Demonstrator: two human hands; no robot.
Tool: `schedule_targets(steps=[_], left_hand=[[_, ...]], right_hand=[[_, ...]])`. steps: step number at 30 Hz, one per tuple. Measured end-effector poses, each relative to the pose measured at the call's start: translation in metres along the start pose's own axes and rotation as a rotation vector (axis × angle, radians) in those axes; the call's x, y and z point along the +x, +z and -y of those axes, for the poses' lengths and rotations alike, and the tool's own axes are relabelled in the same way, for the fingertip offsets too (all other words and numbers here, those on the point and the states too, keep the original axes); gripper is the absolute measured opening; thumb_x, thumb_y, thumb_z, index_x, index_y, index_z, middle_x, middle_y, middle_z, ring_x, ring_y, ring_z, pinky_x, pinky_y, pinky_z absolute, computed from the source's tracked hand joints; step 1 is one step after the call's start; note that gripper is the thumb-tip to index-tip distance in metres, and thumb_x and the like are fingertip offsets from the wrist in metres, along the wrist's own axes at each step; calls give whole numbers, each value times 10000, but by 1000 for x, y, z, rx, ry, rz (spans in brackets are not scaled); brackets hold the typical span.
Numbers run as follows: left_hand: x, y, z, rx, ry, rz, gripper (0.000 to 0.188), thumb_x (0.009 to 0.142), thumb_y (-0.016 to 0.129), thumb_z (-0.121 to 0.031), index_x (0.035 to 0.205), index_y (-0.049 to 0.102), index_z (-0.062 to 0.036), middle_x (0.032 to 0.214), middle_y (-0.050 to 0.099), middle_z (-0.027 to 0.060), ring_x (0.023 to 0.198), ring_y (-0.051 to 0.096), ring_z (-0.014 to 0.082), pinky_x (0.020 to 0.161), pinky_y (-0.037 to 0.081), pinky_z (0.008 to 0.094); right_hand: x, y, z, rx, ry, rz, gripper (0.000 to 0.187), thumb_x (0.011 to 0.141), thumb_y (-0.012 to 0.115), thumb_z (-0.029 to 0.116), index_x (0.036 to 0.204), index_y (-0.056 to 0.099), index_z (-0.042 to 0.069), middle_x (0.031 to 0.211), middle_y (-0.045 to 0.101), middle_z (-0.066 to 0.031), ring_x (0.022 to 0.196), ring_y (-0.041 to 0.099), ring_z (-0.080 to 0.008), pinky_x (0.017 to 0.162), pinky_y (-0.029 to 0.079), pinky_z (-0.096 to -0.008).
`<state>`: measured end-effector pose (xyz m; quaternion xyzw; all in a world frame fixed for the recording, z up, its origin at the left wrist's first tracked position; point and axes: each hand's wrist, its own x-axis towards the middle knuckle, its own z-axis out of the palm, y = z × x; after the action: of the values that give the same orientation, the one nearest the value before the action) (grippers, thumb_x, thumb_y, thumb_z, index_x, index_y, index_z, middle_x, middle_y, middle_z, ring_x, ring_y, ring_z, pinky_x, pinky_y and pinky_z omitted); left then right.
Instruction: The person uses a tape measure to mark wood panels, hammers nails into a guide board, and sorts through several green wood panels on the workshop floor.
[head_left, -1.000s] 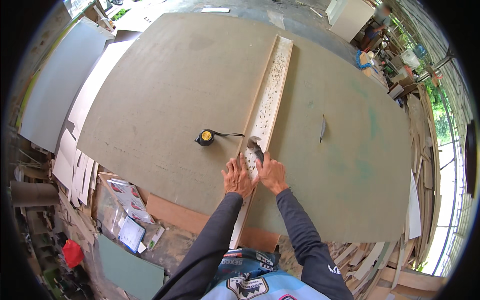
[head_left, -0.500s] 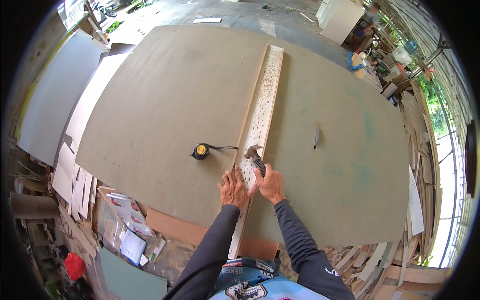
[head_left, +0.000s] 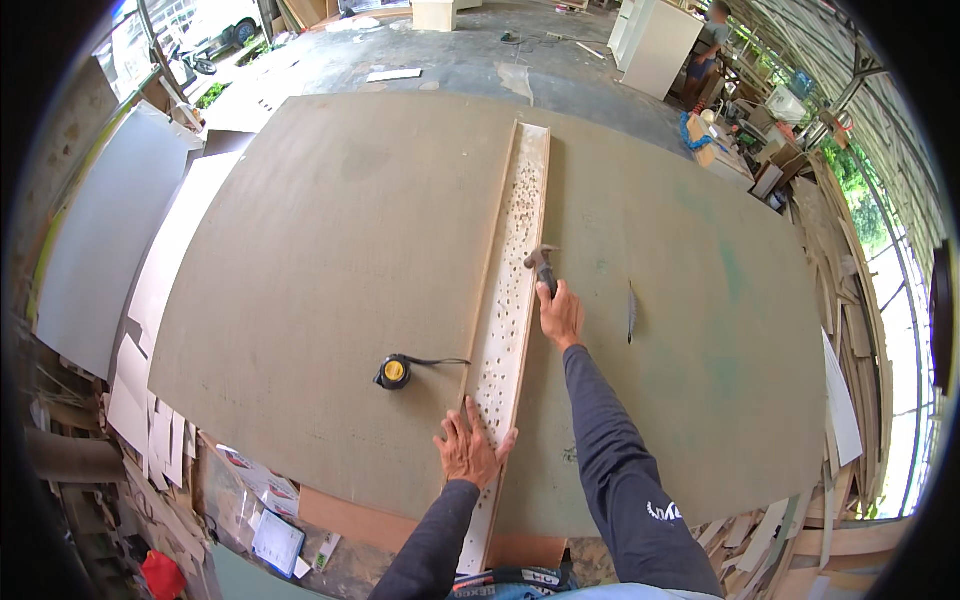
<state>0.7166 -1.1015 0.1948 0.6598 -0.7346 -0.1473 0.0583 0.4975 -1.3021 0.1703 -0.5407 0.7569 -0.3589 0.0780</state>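
Hammer (head_left: 543, 266) gripped in right hand (head_left: 563, 316) just right of frame centre, pointing head-first toward the top, long axis tilted slightly left; holed white board (head_left: 500, 335) under splayed left hand (head_left: 469, 452) at lower centre.

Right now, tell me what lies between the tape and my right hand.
The white board, with tabletop on either side; the head view shows it.

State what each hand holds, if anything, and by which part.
Right hand: a hammer, by its handle. Left hand: lies across the spotted board; whether it grips its edges is unclear.
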Motion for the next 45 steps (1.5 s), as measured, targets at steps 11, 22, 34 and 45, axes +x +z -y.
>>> schedule_targets(steps=[11, 22, 34, 45], left_hand=[[4, -2, -1, 50, -8, 45, 1022, 745, 531, -715, 1415, 315, 27, 1161, 405, 251, 1026, 421, 352, 790, 356, 477], [7, -1, 0, 83, 2, 3, 1018, 735, 535, -725, 1398, 349, 25, 1124, 414, 232, 1001, 423, 341, 766, 362, 458], [6, -2, -4, 30, 23, -44, 990, 729, 557, -706, 1381, 378, 17, 1105, 419, 213, 982, 433, 333, 744, 371, 459], [3, -1, 0, -2, 12, -55, 979, 749, 540, -701, 1388, 366, 20, 1123, 422, 210, 1015, 442, 330, 774, 387, 463]], right_hand=[[131, 29, 39, 21, -298, -570, 395, 931, 482, 408, 833, 529, 28, 701, 639, -213, 652, 619, -416, 614, 474, -507], [157, 33, 34, -77, -239, -427, 394, 935, 485, 418, 908, 507, 25, 732, 638, -223, 672, 629, -393, 591, 469, -516], [148, 31, 12, -312, -84, -29, 454, 927, 460, 464, 882, 528, 18, 686, 628, -235, 683, 632, -423, 622, 477, -525], [-5, -46, 56, 4, -113, 152, 438, 910, 536, 442, 771, 550, 27, 622, 596, -202, 590, 597, -401, 538, 437, -475]])
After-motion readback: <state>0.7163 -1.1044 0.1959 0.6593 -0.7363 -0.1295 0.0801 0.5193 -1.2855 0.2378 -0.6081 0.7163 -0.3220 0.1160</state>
